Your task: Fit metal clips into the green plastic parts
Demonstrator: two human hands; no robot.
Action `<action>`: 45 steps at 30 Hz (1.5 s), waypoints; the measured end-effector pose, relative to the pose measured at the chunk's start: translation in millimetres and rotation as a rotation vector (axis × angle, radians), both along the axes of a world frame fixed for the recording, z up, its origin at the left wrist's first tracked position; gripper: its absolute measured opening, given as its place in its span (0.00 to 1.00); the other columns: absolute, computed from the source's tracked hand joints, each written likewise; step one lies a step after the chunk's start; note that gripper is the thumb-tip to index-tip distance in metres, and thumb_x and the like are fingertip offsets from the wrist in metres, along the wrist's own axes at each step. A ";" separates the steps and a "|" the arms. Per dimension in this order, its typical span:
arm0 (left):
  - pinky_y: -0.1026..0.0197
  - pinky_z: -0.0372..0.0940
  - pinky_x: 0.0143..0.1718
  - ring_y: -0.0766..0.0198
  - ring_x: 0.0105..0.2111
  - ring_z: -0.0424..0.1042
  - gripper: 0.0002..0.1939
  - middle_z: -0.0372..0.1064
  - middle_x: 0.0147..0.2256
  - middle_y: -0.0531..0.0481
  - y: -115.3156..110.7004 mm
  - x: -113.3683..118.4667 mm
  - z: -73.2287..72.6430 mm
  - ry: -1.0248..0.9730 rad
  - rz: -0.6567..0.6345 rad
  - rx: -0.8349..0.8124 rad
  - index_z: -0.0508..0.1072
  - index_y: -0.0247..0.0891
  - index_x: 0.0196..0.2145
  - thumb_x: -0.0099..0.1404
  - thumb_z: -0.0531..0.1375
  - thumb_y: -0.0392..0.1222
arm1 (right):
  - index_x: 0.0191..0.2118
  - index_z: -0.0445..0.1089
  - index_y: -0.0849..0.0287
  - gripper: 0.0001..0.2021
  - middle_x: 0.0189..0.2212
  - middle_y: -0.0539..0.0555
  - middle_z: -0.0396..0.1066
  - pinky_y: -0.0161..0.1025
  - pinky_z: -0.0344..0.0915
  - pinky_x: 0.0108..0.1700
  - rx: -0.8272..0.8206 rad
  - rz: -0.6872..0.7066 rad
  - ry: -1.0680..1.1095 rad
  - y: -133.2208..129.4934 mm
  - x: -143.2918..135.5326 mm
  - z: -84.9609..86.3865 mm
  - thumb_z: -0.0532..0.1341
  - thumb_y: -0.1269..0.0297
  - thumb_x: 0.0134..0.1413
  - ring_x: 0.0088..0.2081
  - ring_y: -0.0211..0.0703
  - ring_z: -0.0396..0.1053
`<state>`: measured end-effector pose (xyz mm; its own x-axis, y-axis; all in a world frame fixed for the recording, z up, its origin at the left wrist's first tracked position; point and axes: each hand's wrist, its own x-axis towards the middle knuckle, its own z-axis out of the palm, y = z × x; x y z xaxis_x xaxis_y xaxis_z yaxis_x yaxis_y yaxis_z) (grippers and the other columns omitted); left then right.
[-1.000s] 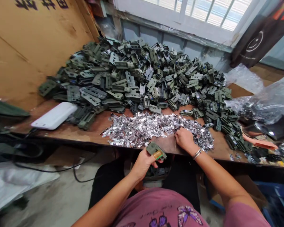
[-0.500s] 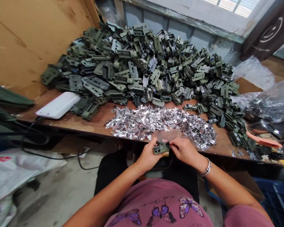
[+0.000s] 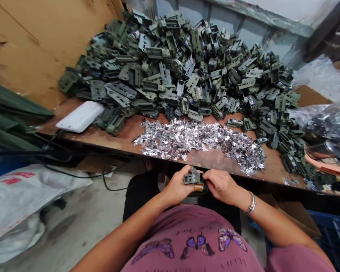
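Note:
My left hand [image 3: 176, 187] is closed around a dark green slotted housing [image 3: 191, 179], held above my lap just in front of the table edge. My right hand [image 3: 223, 187], thumb and fingers pinched together, meets the right end of that housing. Whatever sits in the pinch is too small and hidden to make out. Just under the housing shows an orange-yellow piece [image 3: 198, 187], partly covered. Beyond my hands, a heap of small shiny metal clips [image 3: 172, 140] lies on the brown table [image 3: 113, 142].
A tall pile of similar green housings [image 3: 155, 75] fills the back of the table. To its left lies a white power bank [image 3: 81, 116] with a cable. Clear plastic bags [image 3: 317, 79] are at the right. A white sack [image 3: 19, 200] rests on the floor.
The view has shifted, so the table things appear higher and the left-side things farther right. The housing has turned slightly in my left hand; my right hand stays at its right end.

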<state>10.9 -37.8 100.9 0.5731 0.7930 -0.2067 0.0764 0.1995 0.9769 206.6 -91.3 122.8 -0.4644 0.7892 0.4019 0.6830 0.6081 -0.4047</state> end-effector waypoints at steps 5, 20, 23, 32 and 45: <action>0.64 0.65 0.35 0.65 0.30 0.71 0.19 0.75 0.32 0.52 1.4 -1.4 -0.2 0.035 -0.003 0.025 0.74 0.37 0.38 0.47 0.71 0.38 | 0.44 0.63 0.61 0.09 0.32 0.56 0.72 0.36 0.67 0.29 0.038 -0.056 0.015 -3.1 0.1 -5.2 0.51 0.76 0.61 0.29 0.41 0.69; 0.64 0.67 0.33 0.63 0.31 0.72 0.16 0.76 0.34 0.49 -0.8 -3.8 -7.5 0.050 -0.077 0.127 0.75 0.37 0.37 0.50 0.71 0.40 | 0.39 0.64 0.56 0.06 0.26 0.50 0.70 0.34 0.66 0.27 0.014 -0.213 0.170 -13.1 -9.1 -23.2 0.54 0.75 0.59 0.24 0.38 0.69; 0.64 0.67 0.34 0.63 0.30 0.72 0.16 0.76 0.33 0.49 -1.3 -4.8 -9.8 0.039 -0.078 0.101 0.74 0.37 0.36 0.50 0.71 0.41 | 0.40 0.64 0.56 0.08 0.27 0.51 0.71 0.35 0.67 0.28 0.061 -0.221 0.164 -14.9 -10.4 -25.1 0.54 0.76 0.58 0.26 0.38 0.70; 0.63 0.67 0.34 0.63 0.30 0.73 0.17 0.78 0.35 0.48 -2.1 -7.8 -9.6 0.044 -0.054 0.071 0.75 0.37 0.37 0.49 0.72 0.40 | 0.35 0.71 0.57 0.06 0.21 0.49 0.72 0.33 0.69 0.25 -0.470 -0.220 0.515 -12.9 -6.6 -23.1 0.58 0.66 0.62 0.21 0.36 0.70; 0.56 0.65 0.53 0.55 0.48 0.73 0.24 0.74 0.49 0.43 -8.5 -8.0 -19.7 -0.101 0.161 0.097 0.73 0.38 0.44 0.49 0.73 0.40 | 0.41 0.74 0.58 0.17 0.31 0.51 0.73 0.29 0.60 0.20 -1.003 -0.361 1.516 5.7 -38.5 -41.5 0.70 0.59 0.44 0.20 0.30 0.60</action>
